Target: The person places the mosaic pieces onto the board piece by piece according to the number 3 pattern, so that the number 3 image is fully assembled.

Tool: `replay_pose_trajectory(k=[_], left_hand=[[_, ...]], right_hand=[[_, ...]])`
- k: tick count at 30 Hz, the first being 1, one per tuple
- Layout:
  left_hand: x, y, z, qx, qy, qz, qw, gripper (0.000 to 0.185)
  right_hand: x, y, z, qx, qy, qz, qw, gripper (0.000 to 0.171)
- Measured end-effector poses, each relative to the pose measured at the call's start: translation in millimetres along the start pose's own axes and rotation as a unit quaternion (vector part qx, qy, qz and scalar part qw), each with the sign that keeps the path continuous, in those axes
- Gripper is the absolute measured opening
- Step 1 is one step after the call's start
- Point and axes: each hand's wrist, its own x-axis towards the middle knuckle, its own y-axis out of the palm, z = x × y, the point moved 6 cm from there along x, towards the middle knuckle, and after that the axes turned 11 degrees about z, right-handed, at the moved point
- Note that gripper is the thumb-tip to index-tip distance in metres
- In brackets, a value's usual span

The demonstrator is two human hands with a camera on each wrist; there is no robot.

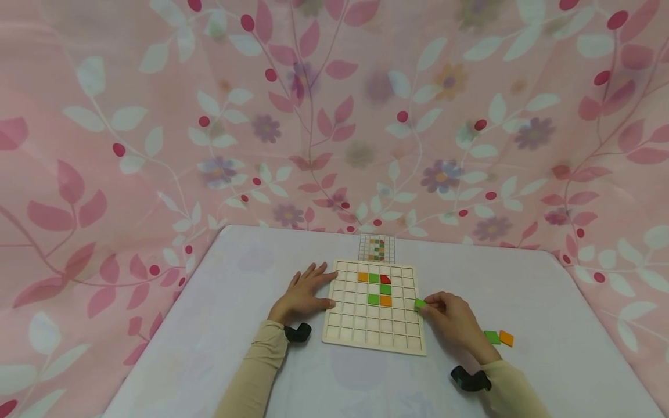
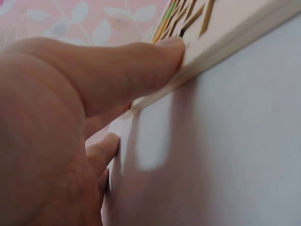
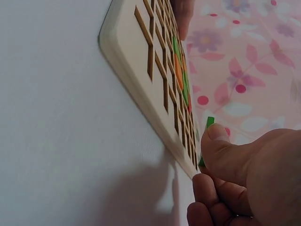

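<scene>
While left hand steadies board, right grip pinches green tile beside edge

Behind and around, from nine o'clock through twelve to three, a pink curtain printed with leaves, berries and purple flowers; at six, a pale lilac-covered counter, softly and evenly lit.

Pattern card lying flat behind board, on white tablecloth. Pink floral curtain hanging behind table. Black wrist straps.
</scene>
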Motion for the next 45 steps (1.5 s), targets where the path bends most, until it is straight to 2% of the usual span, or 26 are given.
replay_pose_trajectory(k=[6, 15, 20, 28, 37, 45], left_hand=[[0.0, -0.4, -1.7, -0.018, -0.025, 0.011, 0.9994, 0.076], [0.6, -0.9, -6.6, -0.033, -0.046, 0.014, 0.9983, 0.076], [0.3, -3.9, -10.6, -0.035, -0.055, 0.009, 0.9978, 0.074], [1.9, -3.3, -11.4, -0.022, -0.058, 0.007, 0.998, 0.073], [0.8, -1.0, -10.3, -0.04, -0.066, 0.012, 0.997, 0.072], [0.8, -3.8, -11.2, -0.04, -0.06, 0.005, 0.9974, 0.072]], right_hand=[[6.4, 10.7, 12.8, 0.002, -0.011, 0.004, 1.0, 0.026], [9.9, 24.1, 36.8, -0.016, -0.033, 0.013, 0.999, 0.025], [14.0, 28.8, 45.4, -0.025, -0.032, 0.013, 0.999, 0.025], [16.9, 39.8, 53.8, -0.022, -0.038, 0.019, 0.999, 0.024], [14.4, 46.7, 53.0, -0.052, -0.041, 0.015, 0.998, 0.024], [16.0, 45.6, 52.7, -0.024, -0.058, 0.013, 0.998, 0.017]])
